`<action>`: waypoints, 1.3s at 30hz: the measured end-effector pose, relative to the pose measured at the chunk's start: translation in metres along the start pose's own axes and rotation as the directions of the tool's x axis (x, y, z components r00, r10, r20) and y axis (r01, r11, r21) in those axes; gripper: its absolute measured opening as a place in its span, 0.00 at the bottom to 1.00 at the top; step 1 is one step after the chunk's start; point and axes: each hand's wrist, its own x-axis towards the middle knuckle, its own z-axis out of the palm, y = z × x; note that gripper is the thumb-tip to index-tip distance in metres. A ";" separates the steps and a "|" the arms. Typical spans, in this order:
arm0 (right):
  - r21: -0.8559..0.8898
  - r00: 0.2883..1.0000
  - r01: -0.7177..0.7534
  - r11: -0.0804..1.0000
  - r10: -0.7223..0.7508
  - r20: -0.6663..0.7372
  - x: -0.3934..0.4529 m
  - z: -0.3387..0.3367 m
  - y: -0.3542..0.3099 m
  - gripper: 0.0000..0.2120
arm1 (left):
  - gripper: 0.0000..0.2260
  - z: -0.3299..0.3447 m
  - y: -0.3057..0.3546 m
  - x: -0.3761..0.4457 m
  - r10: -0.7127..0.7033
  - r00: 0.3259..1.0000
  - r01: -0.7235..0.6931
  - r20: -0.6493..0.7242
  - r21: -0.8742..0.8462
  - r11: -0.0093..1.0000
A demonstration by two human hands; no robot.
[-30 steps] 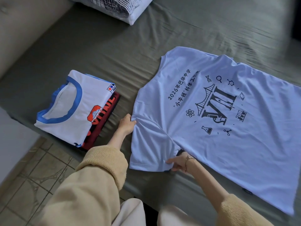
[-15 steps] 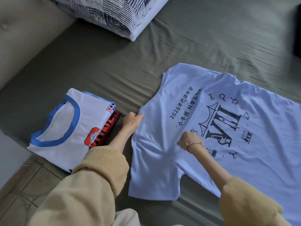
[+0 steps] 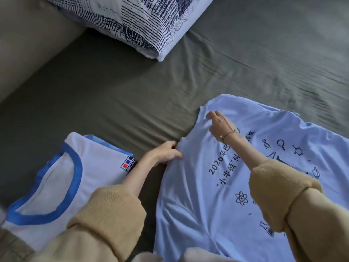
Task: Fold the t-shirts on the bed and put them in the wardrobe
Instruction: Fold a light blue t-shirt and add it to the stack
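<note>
A light blue t-shirt (image 3: 213, 195) with black printed science symbols lies spread, print side up, on the olive sheet of the bed (image 3: 113, 95). My left hand (image 3: 166, 153) grips its near-left edge at the shoulder. My right hand (image 3: 220, 123) reaches across to the far shoulder, fingertips bent down and pinching the fabric there. To the left sits a folded white t-shirt with a blue collar (image 3: 85, 176), on top of a stack whose lower pieces show only as a blue edge.
A navy-and-white patterned pillow (image 3: 143, 21) lies at the back. A beige padded headboard (image 3: 28, 46) runs along the left. Tiled floor (image 3: 11, 248) shows at the bottom left, beyond the bed's near edge.
My right hand has moved from the near sleeve, across the print, up to the far shoulder. My left hand has kept its grip on the shirt's edge. The view has shifted closer.
</note>
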 end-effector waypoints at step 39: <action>-0.015 0.881 -0.464 0.886 0.460 -0.112 0.038 -0.079 0.197 0.10 | 0.22 0.024 0.181 0.165 0.131 0.971 -0.017 -0.198 0.494 0.869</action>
